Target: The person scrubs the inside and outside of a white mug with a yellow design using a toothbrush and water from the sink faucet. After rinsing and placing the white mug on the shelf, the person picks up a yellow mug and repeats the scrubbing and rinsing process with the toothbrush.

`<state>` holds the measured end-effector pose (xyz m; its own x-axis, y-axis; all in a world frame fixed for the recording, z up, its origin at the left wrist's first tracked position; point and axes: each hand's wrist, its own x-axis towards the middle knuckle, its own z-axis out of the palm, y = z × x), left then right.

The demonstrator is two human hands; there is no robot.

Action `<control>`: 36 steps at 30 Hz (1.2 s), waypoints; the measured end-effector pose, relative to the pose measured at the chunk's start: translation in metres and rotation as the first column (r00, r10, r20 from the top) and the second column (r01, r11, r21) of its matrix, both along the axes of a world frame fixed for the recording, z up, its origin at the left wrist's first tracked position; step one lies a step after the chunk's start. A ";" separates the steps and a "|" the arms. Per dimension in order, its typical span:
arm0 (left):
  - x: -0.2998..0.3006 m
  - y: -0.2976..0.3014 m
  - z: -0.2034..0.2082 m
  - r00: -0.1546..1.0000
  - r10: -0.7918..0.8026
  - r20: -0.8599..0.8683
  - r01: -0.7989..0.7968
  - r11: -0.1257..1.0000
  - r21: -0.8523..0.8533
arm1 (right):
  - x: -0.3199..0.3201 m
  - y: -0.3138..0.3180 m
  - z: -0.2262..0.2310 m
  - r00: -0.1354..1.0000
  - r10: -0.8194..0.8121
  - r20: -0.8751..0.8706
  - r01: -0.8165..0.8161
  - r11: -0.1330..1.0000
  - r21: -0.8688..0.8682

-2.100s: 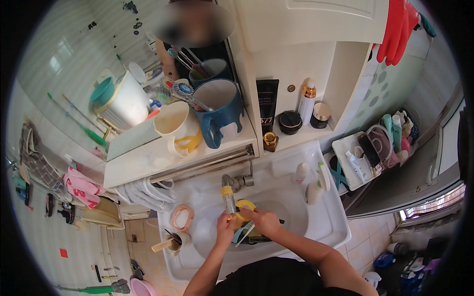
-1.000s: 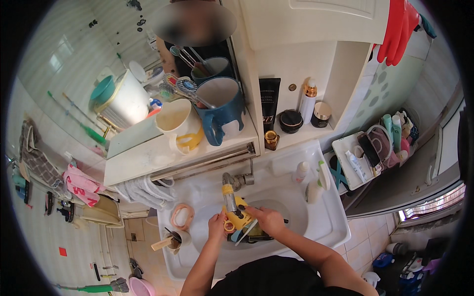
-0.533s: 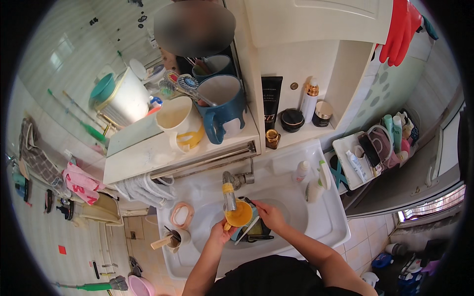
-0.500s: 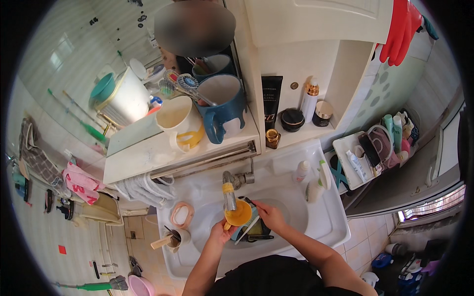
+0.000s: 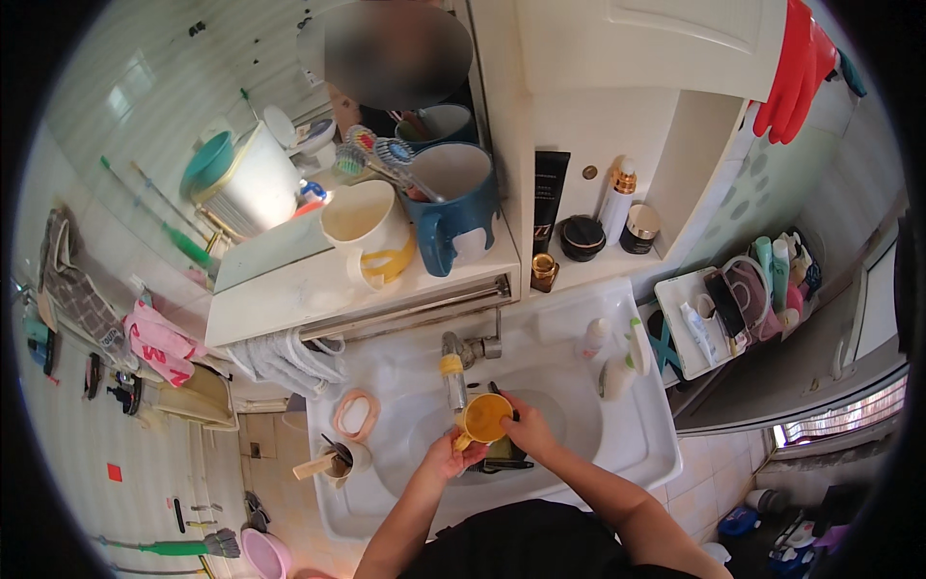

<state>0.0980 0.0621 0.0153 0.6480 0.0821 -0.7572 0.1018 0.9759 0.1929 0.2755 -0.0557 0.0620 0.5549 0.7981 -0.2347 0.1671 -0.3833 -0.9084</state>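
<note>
Yellow cup [image 5: 488,419] nearside of tap [image 5: 453,384]; left hand [image 5: 448,454] holding handle [image 5: 462,443], right hand [image 5: 525,428] pinching rim [image 5: 485,395]. Material unclear; likely light, slippery; handle safest.

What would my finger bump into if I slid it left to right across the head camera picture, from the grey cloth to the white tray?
Grey cloth, pink oval dish, left hand, yellow mug, right hand, white spray bottle, white tray.
</note>
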 end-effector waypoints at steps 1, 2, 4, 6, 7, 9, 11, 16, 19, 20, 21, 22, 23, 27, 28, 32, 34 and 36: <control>0.001 -0.001 0.002 0.999 -0.047 0.005 0.047 0.999 0.025 | 0.001 0.000 -0.001 1.000 -0.015 0.005 0.015 1.000 0.002; 0.002 -0.004 0.005 0.995 -0.050 -0.085 0.061 0.989 0.132 | 0.001 0.001 -0.002 1.000 -0.030 0.009 0.030 1.000 0.004; 0.015 -0.015 0.048 0.965 -0.010 -0.262 0.100 0.937 0.336 | 0.001 0.004 0.014 0.998 -0.056 0.037 0.057 0.998 -0.036; 0.018 -0.019 0.046 0.945 0.042 -0.323 0.180 0.760 0.625 | 0.001 0.005 0.020 0.995 -0.065 0.072 0.070 0.995 -0.067; 0.017 -0.020 0.046 0.934 0.079 -0.348 0.223 0.634 0.741 | 0.001 0.006 0.020 0.994 -0.054 0.091 0.061 0.995 -0.076; 0.011 -0.026 0.027 0.986 0.045 -0.163 0.135 0.374 0.917 | 0.000 0.007 0.014 0.989 -0.042 0.143 0.050 0.998 -0.048; 0.010 -0.026 0.027 0.987 -0.026 -0.156 0.158 0.228 0.961 | -0.002 0.006 0.005 0.977 -0.045 0.211 0.041 0.999 0.024; 0.005 -0.023 0.024 0.905 -0.091 -0.416 0.425 0.234 0.874 | -0.003 0.005 0.005 0.986 -0.041 0.163 0.038 0.999 0.020; 0.006 -0.026 0.048 0.916 -0.180 -0.358 0.401 0.394 0.827 | 0.001 0.002 -0.010 0.989 -0.028 0.148 0.029 1.000 -0.002; 0.005 -0.027 0.046 0.920 -0.190 -0.342 0.388 0.333 0.859 | 0.002 0.002 -0.014 0.990 -0.021 0.140 0.024 0.999 -0.024; 0.004 -0.029 0.040 0.923 -0.201 -0.327 0.373 0.269 0.888 | 0.002 0.001 -0.018 0.988 -0.019 0.154 0.023 0.999 -0.026; 0.002 -0.031 0.033 0.927 -0.208 -0.312 0.353 0.205 0.913 | 0.001 0.001 -0.019 0.985 -0.013 0.170 0.018 0.999 -0.027; 0.000 -0.031 0.023 0.938 -0.155 -0.311 0.341 0.246 0.907 | 0.001 0.004 -0.016 0.983 -0.006 0.184 0.011 1.000 -0.025; -0.007 -0.023 0.010 0.922 -0.018 -0.387 0.379 0.248 0.891 | -0.007 0.010 0.004 0.999 -0.003 -0.034 0.003 1.000 -0.026; -0.007 -0.021 0.011 0.907 -0.001 -0.420 0.411 0.208 0.887 | -0.007 0.010 -0.007 0.990 -0.030 -0.139 0.028 0.999 -0.018; -0.006 -0.008 0.010 0.955 0.165 -0.245 0.212 0.193 0.958 | -0.005 0.008 -0.022 0.882 -0.008 -0.471 0.002 1.000 -0.011; -0.003 0.001 0.026 0.938 0.225 -0.263 0.239 0.127 0.963 | -0.008 0.006 -0.007 0.793 -0.037 -0.608 0.009 0.999 -0.048; 0.000 0.012 0.014 0.936 0.263 -0.234 0.190 0.182 0.965 | -0.010 0.004 0.007 0.711 -0.031 -0.703 -0.011 0.998 -0.055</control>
